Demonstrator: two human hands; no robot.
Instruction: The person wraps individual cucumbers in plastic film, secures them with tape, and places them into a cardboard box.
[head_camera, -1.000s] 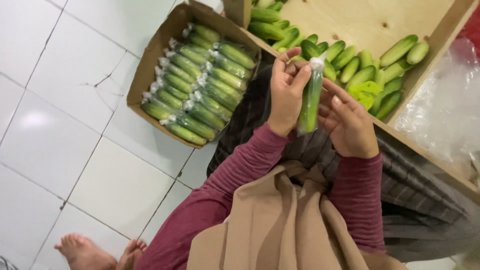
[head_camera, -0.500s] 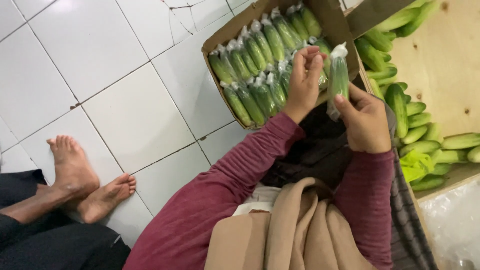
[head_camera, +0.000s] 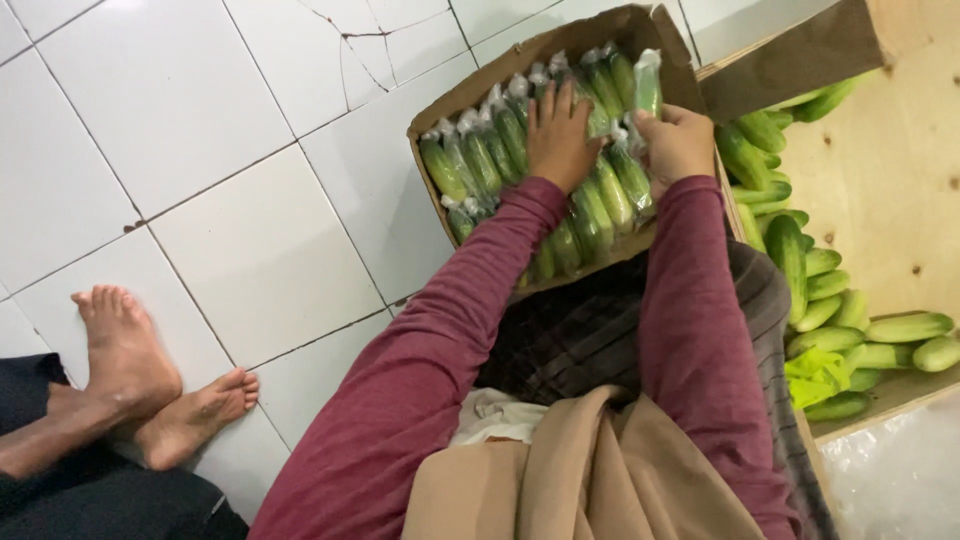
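Pressing my flat, open left hand (head_camera: 560, 135) on the wrapped cucumbers (head_camera: 480, 165) in the box (head_camera: 440, 105), my right hand (head_camera: 680, 145) grips one wrapped cucumber (head_camera: 648, 85) at its far right end, probably needing a free slot to lay it in.

Wrapped cucumbers (head_camera: 590, 205) lie in a cardboard box (head_camera: 440, 105) on the floor (head_camera: 200, 180). Right of it, loose cucumbers (head_camera: 800, 260) lie in a wooden crate (head_camera: 890, 170). Bare feet (head_camera: 150, 380) rest at lower left.

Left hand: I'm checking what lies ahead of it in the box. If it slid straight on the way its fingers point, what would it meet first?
The left hand lies flat on the wrapped cucumbers, fingers pointing at the far end of the cardboard box. It would probably run over more wrapped cucumbers, then meet the box's far wall; depth is hard to judge.
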